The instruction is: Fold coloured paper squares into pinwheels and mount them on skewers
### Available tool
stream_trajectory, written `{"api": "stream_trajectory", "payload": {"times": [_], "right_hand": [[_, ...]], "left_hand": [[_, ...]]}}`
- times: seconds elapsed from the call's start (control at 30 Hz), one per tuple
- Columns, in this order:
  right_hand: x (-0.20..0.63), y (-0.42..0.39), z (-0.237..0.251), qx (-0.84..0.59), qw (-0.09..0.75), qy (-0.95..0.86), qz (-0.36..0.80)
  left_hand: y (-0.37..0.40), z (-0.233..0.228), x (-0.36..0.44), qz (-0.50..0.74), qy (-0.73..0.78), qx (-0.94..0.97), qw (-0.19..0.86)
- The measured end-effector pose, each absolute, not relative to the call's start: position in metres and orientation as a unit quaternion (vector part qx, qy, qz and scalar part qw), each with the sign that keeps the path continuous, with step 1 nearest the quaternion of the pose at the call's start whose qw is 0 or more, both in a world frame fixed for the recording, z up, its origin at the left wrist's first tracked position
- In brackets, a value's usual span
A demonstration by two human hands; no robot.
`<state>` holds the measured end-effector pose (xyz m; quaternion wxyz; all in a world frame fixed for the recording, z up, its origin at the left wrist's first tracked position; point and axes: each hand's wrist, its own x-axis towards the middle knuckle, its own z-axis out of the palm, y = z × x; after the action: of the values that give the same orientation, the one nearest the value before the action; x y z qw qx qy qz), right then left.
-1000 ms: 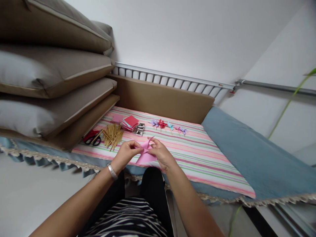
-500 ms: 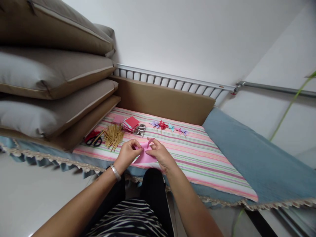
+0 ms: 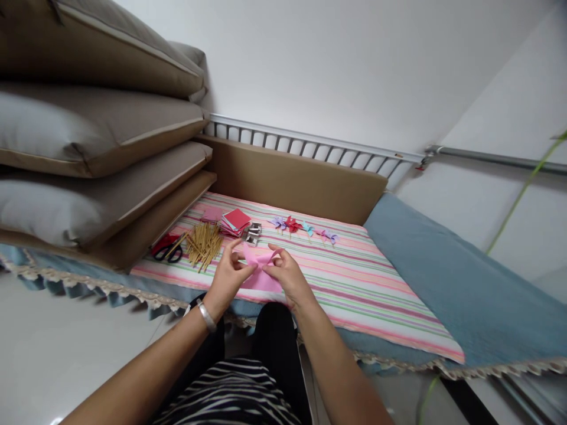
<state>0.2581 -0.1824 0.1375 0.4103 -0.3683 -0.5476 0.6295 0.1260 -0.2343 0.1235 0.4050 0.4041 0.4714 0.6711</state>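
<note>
Both hands pinch a pink paper square [image 3: 259,268] whose corners curl toward its middle, held just above the near edge of the striped cloth [image 3: 354,283]. My left hand [image 3: 230,274], with a silver bangle on the wrist, grips the paper's left side. My right hand [image 3: 286,273] grips its right side, thumb and fingers on a folded tip. Behind the hands lie a heap of thin wooden sticks [image 3: 202,242], red-handled scissors [image 3: 166,248] and a stack of coloured paper squares [image 3: 234,221].
A row of small finished paper pinwheels [image 3: 303,227] lies at the back of the cloth, beside a small metal object [image 3: 253,232]. Stacked brown cushions [image 3: 88,136] fill the left. A blue blanket [image 3: 447,277] covers the right, with a cardboard panel [image 3: 292,177] behind.
Both hands have brought more of the pink paper's corners in toward its centre; the paper sits a little higher and further back. The view has shifted only slightly.
</note>
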Motion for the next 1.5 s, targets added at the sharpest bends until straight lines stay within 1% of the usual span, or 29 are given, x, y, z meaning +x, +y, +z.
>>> {"api": "stream_trajectory", "payload": {"times": [0.1,0.17,0.27,0.33,0.57,0.67,0.73,0.83,0.9,0.97,1.07,1.13,1.2,1.37,1.5], "right_hand": [[0.254,-0.186,0.137,-0.367,0.443,-0.53,0.623],[0.25,-0.189,0.135,-0.368,0.473,-0.523,0.607],[0.245,-0.194,0.131,-0.373,0.503,-0.511,0.589],[0.243,-0.195,0.129,-0.375,0.505,-0.506,0.59],[0.245,-0.193,0.123,-0.371,0.472,-0.506,0.62],[0.25,-0.195,0.116,-0.38,0.448,-0.547,0.596],[0.256,-0.199,0.11,-0.397,0.461,-0.603,0.516],[0.27,-0.209,0.102,-0.377,0.499,-0.718,0.305],[0.278,-0.215,0.098,-0.341,0.496,-0.779,0.176],[0.283,-0.218,0.095,-0.312,0.478,-0.816,0.091],[0.284,-0.217,0.094,-0.284,0.464,-0.839,0.022],[0.282,-0.216,0.096,-0.27,0.468,-0.842,0.005],[0.279,-0.214,0.099,-0.27,0.471,-0.84,0.011],[0.272,-0.209,0.108,-0.333,0.461,-0.819,0.08],[0.268,-0.203,0.109,-0.367,0.466,-0.798,0.102]], "left_hand": [[-0.234,0.122,0.129,0.643,0.436,0.339,0.531],[-0.233,0.121,0.131,0.632,0.424,0.317,0.566],[-0.231,0.118,0.133,0.648,0.429,0.288,0.559],[-0.231,0.118,0.134,0.655,0.43,0.279,0.555],[-0.228,0.117,0.129,0.659,0.441,0.26,0.552],[-0.227,0.118,0.124,0.658,0.455,0.245,0.547],[-0.227,0.12,0.12,0.655,0.465,0.236,0.546],[-0.228,0.122,0.117,0.649,0.473,0.23,0.549],[-0.229,0.123,0.116,0.646,0.473,0.227,0.554],[-0.229,0.124,0.117,0.644,0.472,0.227,0.558],[-0.228,0.124,0.12,0.64,0.471,0.227,0.562],[-0.227,0.123,0.121,0.639,0.471,0.229,0.564],[-0.225,0.12,0.122,0.637,0.469,0.235,0.564],[-0.224,0.114,0.124,0.628,0.465,0.257,0.568],[-0.226,0.114,0.127,0.615,0.46,0.275,0.578]]}}
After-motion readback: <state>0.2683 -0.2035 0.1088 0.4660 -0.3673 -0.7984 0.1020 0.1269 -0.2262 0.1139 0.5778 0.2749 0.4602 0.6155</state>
